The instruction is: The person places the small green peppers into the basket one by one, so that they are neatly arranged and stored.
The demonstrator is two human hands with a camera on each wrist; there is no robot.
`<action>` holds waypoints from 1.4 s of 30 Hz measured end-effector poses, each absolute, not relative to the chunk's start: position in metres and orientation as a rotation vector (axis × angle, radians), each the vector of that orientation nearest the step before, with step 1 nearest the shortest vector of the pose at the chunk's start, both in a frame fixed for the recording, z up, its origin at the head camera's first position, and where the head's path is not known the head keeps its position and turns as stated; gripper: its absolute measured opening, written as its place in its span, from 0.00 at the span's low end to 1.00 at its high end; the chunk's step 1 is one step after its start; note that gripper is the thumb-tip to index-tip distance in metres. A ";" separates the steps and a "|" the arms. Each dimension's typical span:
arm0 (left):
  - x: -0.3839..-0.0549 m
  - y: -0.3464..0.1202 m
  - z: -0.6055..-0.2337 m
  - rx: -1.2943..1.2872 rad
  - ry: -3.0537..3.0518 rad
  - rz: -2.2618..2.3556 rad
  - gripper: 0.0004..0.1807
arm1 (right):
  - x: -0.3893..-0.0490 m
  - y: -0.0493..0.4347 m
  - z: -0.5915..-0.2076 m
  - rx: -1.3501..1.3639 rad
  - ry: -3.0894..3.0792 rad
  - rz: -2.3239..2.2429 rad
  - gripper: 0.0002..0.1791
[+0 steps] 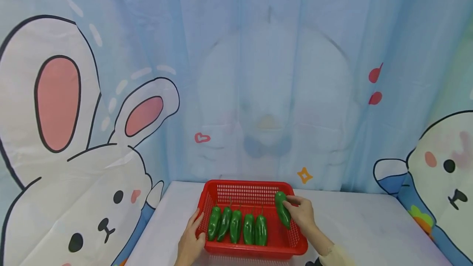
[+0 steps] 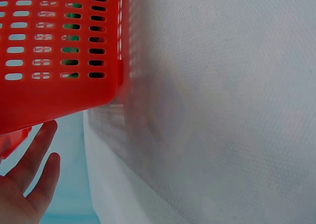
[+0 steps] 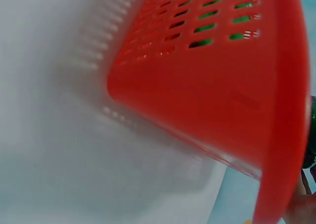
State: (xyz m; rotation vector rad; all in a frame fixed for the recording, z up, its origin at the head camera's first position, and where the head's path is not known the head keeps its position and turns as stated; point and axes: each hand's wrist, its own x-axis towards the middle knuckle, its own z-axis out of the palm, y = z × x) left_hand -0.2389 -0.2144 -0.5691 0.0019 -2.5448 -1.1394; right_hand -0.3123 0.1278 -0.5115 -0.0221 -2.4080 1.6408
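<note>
A red plastic basket (image 1: 255, 251) with slotted walls stands on the white table. Several green peppers (image 1: 235, 227) lie in a row in its left and middle part, stems toward the back wall. My right hand (image 1: 302, 214) pinches one more green pepper (image 1: 283, 208) between thumb and fingers, over the right side of the basket. In the right wrist view only a little of that hand and the dark green pepper (image 3: 310, 135) shows past the rim. My left hand (image 1: 191, 239) rests against the basket's left side, its fingers extended along the rim, as the left wrist view also shows.
The white tabletop (image 1: 354, 221) stretches out on both sides of the basket. Behind it hangs a light blue curtain (image 1: 266, 73) printed with cartoon rabbits, close to the basket's back wall. A small black object (image 1: 314, 262) shows by the right forearm.
</note>
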 end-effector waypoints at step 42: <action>-0.236 -0.215 -0.568 -0.033 -2.534 -1.133 0.34 | -0.310 0.100 -0.506 -0.018 -2.610 1.535 0.13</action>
